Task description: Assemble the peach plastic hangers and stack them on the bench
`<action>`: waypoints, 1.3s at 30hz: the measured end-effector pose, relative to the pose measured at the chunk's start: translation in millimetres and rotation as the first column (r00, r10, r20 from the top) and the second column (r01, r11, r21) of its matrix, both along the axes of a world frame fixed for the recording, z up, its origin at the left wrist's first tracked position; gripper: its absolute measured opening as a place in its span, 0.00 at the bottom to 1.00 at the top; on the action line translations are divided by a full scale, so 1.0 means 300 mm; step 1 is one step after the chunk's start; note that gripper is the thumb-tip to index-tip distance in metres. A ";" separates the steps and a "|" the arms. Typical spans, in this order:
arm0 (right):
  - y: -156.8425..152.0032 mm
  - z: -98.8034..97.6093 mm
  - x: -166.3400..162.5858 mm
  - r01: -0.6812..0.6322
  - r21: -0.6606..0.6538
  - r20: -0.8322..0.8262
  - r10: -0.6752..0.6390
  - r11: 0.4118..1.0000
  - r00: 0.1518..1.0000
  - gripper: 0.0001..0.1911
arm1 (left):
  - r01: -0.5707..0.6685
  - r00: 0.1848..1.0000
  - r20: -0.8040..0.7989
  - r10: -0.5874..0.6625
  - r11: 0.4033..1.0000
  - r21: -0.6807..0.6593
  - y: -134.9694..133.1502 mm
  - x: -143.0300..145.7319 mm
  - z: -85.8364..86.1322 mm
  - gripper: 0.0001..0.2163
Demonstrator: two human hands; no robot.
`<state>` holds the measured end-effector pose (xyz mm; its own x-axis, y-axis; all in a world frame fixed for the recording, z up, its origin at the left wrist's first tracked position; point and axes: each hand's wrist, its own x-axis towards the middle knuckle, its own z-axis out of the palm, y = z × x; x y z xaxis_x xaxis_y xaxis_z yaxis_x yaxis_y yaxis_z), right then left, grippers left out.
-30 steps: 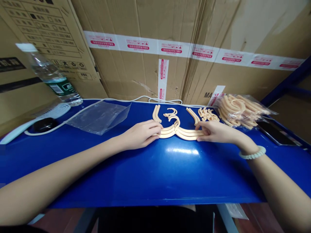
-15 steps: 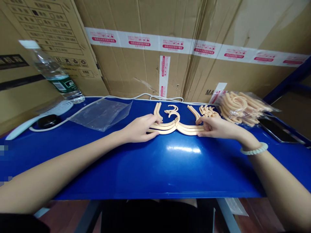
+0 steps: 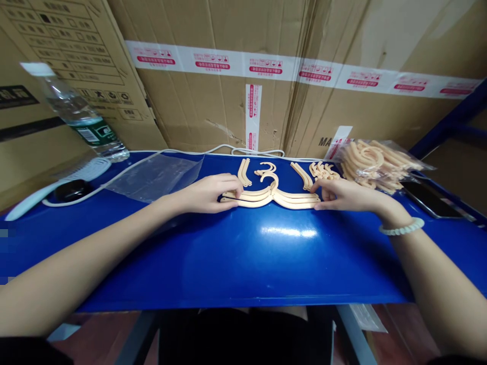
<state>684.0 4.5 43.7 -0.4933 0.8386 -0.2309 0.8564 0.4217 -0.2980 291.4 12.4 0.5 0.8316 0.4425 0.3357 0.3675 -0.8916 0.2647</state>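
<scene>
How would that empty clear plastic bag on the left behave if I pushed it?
The bag looks thin, wrinkled and flat, so it would probably crumple and fold, not slide as one piece. It seems empty, so likely very light. The glossy table may let it slip easily.

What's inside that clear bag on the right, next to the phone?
The clear bag holds a heap of curved beige plastic pieces, like the stack under both hands. Pieces at the bottom are covered, so their count is unknowable.

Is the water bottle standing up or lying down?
Standing up. The water bottle rests on its base at the blue table's back left corner, cap on top.
</scene>
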 end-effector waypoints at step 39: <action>0.019 -0.011 0.002 0.031 -0.006 -0.036 -0.031 1.000 0.999 0.32 | -0.049 0.982 0.184 0.034 0.996 0.076 0.020 -0.001 -0.061 0.02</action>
<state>684.6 10.3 40.3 -0.4751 0.8526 -0.2179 0.8578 0.3934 -0.3309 291.2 18.5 -17.7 0.7346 0.4411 0.5155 0.3572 -0.8974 0.2589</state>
